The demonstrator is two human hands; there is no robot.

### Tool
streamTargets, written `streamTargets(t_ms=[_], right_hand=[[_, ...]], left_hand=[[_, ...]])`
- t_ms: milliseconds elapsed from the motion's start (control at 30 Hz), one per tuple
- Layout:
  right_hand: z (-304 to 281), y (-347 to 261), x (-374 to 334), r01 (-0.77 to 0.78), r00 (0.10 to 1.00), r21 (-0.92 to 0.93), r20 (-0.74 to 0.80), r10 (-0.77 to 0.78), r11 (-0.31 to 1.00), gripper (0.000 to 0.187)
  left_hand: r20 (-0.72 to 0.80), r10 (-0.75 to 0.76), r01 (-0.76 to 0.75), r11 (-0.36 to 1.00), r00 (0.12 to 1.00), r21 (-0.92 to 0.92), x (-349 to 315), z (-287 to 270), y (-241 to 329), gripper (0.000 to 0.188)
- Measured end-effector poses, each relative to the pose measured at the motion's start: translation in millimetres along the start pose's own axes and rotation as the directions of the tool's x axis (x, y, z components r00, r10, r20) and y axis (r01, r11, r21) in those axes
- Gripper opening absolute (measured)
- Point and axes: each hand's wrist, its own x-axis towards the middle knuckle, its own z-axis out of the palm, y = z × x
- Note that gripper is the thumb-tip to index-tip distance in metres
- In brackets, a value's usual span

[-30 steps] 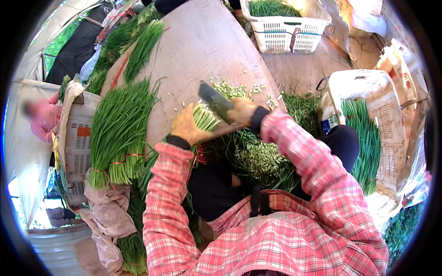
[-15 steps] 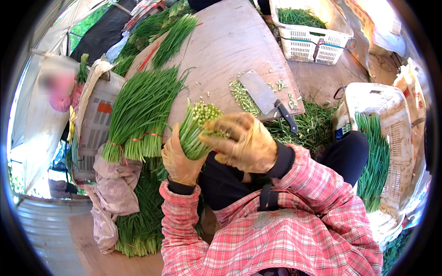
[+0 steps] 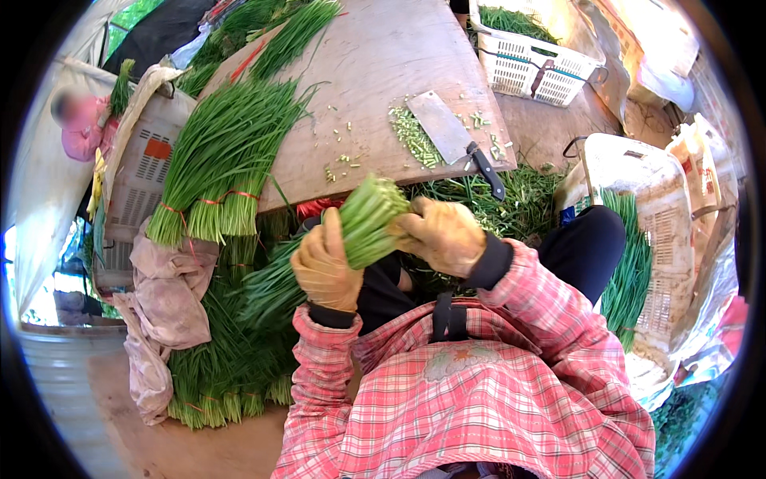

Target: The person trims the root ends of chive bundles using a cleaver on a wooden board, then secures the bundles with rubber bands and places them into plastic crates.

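Note:
A thick bunch of garlic chives [image 3: 369, 231] is held above my lap in my left hand [image 3: 327, 267], its fingers wrapped around the stems. The pale stem ends point up and right, and the dark green leaves trail down to the left. My right hand [image 3: 447, 238], also in a yellowed glove, has its fingers curled and pinched against the right side of those stem ends. Whether it grips single stems is too small to tell. On the board [image 3: 375, 68] a cleaver [image 3: 443, 128] with a black handle lies flat, apart from both hands, beside chopped stem pieces [image 3: 415, 140].
Tied chive bundles [image 3: 227, 160] lie on the board's left side, with more bundles [image 3: 215, 359] below. Loose trimmings [image 3: 515, 207] heap under the board's near edge. White crates [image 3: 542, 72] [image 3: 678, 231] holding chives stand far right and right. Another person [image 3: 80, 124] is at far left.
The bunch has tipped over to the right, and its leaves now show at the left. My right hand has moved from over the stem ends to their right side, fingers drawn together.

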Motion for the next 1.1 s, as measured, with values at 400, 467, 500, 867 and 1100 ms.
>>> streamTargets(t_ms=[400,467,500,867,1100], right_hand=[[10.5,3.0,-14.0,-0.266,0.953,0.253,-0.073,0.293,0.930,0.025],[16.9,11.8,-22.2,-0.172,0.962,0.294,-0.157,0.225,0.940,0.014],[21.7,20.5,-27.5,-0.204,0.935,0.355,-0.206,0.289,0.912,0.011],[10.9,-1.2,-17.8,-0.327,0.939,0.145,-0.062,0.339,0.934,0.027],[16.2,26.6,-36.7,-0.391,0.808,0.448,-0.252,0.533,0.804,0.016]], left_hand=[[0.009,0.059,-0.059,0.997,0.998,0.057,-15.4,10.8,18.3,0.059],[0.008,0.042,-0.043,0.998,0.999,0.036,-14.1,10.5,15.7,0.064],[0.007,0.035,-0.036,0.999,0.999,0.029,-14.5,9.3,15.5,0.064],[-0.018,0.062,-0.062,0.997,0.998,0.035,-19.5,16.8,20.3,0.061],[0.010,0.090,-0.091,0.995,0.996,0.040,-18.3,10.8,18.9,0.058]])
